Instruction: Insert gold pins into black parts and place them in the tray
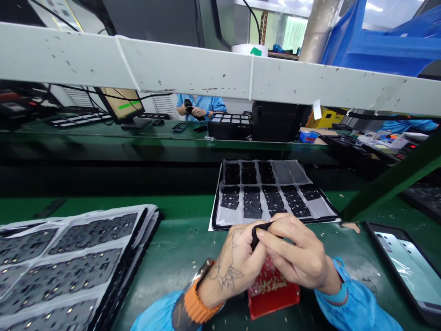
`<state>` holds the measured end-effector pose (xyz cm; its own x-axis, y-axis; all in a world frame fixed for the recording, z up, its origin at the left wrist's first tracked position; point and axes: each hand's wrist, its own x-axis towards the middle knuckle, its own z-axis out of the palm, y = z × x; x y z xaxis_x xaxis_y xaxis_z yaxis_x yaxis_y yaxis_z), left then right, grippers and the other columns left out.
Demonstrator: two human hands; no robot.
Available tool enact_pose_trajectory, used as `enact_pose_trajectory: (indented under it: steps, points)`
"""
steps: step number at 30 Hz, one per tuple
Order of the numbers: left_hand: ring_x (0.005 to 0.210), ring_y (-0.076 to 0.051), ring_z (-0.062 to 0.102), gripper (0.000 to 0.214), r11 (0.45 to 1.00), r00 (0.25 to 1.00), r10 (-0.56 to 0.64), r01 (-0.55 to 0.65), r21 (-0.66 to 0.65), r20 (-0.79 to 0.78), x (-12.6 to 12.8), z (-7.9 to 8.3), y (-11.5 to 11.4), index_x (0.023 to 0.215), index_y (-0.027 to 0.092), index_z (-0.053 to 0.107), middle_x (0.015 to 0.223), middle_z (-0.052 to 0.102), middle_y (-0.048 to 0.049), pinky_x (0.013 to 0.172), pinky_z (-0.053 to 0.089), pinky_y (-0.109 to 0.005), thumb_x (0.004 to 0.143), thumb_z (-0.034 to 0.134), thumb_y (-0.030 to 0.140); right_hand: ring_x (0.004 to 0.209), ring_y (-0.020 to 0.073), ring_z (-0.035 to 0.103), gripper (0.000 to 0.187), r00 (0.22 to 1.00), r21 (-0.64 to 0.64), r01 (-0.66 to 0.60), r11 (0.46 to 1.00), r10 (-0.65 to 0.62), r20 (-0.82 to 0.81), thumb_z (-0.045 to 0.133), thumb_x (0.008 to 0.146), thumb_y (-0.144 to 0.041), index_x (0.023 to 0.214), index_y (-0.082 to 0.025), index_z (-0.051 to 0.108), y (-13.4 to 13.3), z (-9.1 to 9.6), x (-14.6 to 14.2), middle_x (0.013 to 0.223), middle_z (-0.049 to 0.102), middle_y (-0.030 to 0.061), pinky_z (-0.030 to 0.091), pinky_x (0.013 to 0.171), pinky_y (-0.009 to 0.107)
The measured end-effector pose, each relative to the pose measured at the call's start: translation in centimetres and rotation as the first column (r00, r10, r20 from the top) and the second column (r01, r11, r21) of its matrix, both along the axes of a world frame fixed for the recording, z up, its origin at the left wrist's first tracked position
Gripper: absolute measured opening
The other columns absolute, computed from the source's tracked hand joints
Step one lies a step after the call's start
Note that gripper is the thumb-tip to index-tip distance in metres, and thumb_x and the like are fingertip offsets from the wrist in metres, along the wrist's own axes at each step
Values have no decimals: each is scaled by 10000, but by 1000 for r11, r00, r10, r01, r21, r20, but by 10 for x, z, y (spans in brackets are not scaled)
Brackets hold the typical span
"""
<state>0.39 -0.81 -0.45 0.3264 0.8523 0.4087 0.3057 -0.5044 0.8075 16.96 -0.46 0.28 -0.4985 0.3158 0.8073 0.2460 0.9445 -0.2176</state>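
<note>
My left hand [237, 257] is closed around a small black part [255, 238], of which only an edge shows between the fingers. My right hand [298, 250] meets it there, thumb and fingers pinched together against the part. Whatever the right fingertips grip is too small or hidden to make out. Directly beneath both hands lies a red tray [274, 301] with many tiny pale pieces in it. Beyond them, a compartment tray [237, 214] lined with white holds several flat black parts [252, 202], with two of its back pockets bare.
Stacked trays of dark perforated parts [86, 255] stand at the left. A black tray with pale phone-like panels [409, 262] is at the right, near a slanting green post [389, 177]. A white shelf beam [193, 69] crosses above. A co-worker's hands [198, 111] show across the bench.
</note>
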Motion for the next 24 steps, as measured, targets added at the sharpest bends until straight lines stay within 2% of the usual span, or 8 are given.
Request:
enact_pose_trajectory:
  steps: [4,9,14,24]
  points:
    - [820,-188,698,277,999,999,-34,35,-23,42,0,1,0,954,154,709,896,755,-74,782,516,-277,873,447,116,822,284,577,257,1000,5,3,1000,-3,-30,425,1097,-105,1247,-70,631,2,-1,-2,948,592,139,560,760,479]
    - [764,-169,690,291,999,998,-37,38,-3,49,0,-1,0,959,147,716,900,761,-67,738,509,-261,844,456,85,839,288,575,253,998,-5,-16,1000,16,-64,430,1097,-104,1207,-57,653,4,-3,-4,946,598,147,555,756,479]
    - [829,-182,700,267,1000,1000,-19,19,-2,22,-1,-3,1,989,142,702,924,757,-77,773,508,-270,867,467,106,859,296,572,245,996,-4,-39,999,38,-75,436,1110,-105,1177,-21,656,5,-3,-4,958,603,166,543,781,478]
    - [620,-128,577,176,999,1000,-3,3,38,13,1,2,-2,767,162,588,688,633,-4,642,454,-234,858,449,103,857,288,553,256,995,15,-51,999,52,-89,425,1125,-116,1119,-24,663,4,-1,-4,969,601,172,542,783,463]
